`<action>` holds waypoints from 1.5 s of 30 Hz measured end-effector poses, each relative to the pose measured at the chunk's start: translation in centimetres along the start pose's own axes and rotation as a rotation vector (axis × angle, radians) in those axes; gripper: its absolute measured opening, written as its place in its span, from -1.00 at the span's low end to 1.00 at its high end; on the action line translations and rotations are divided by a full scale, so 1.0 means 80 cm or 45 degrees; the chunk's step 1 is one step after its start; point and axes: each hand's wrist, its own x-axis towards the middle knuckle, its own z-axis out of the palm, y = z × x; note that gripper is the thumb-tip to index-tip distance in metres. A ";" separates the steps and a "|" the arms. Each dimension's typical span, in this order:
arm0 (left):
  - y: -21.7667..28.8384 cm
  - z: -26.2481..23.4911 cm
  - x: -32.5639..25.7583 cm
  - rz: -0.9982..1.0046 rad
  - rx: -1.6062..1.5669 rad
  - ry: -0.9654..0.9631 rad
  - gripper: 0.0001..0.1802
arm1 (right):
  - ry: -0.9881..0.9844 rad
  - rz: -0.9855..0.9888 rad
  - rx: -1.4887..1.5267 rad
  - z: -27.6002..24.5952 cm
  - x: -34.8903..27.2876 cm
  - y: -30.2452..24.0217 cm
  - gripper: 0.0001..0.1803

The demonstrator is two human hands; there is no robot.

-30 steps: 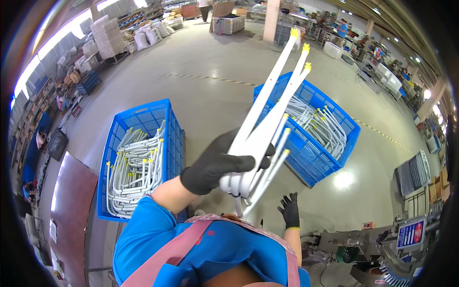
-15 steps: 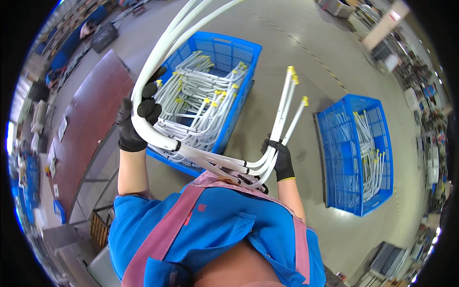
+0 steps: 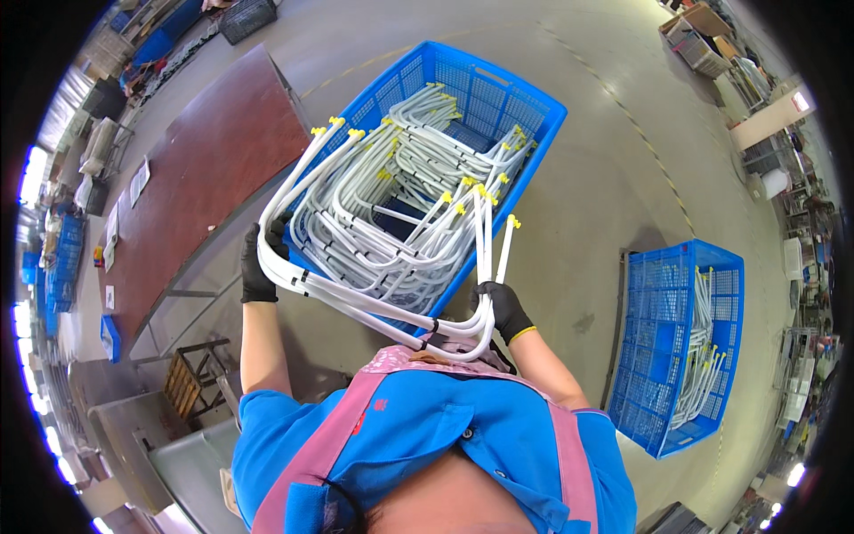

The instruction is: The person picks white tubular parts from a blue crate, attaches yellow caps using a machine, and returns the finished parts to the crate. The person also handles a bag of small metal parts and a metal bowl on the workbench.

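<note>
Between my two black-gloved hands is a small bundle of white U-shaped tubes [image 3: 356, 312] with yellow end pieces and dark bands. My left hand [image 3: 263, 262] is closed round the bundle's left bend, its fingers partly hidden by the tubes. On the other side, my right hand [image 3: 504, 309] grips the upright legs just above the right bend. The bundle is in front of my chest, over the near edge of a blue plastic crate [image 3: 544, 151]. Inside that crate lie many similar bent white tubes [image 3: 418, 214], nested in rows, with yellow ends.
To the left stands a long dark-red table [image 3: 205, 151] with papers on it. A second blue crate [image 3: 658, 347] with white tubes stands on the floor at the right. A metal frame stool [image 3: 197, 374] is beside the table's near end. A striped line [image 3: 636, 125] crosses the floor.
The bundle has come down and away from my face, its left legs now reaching toward the crate. My view has shifted, and both hands keep their hold.
</note>
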 end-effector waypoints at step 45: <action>-0.735 0.099 0.224 -1.127 1.732 -0.912 -0.59 | 0.752 -0.295 -1.670 -0.535 -0.205 0.366 -0.70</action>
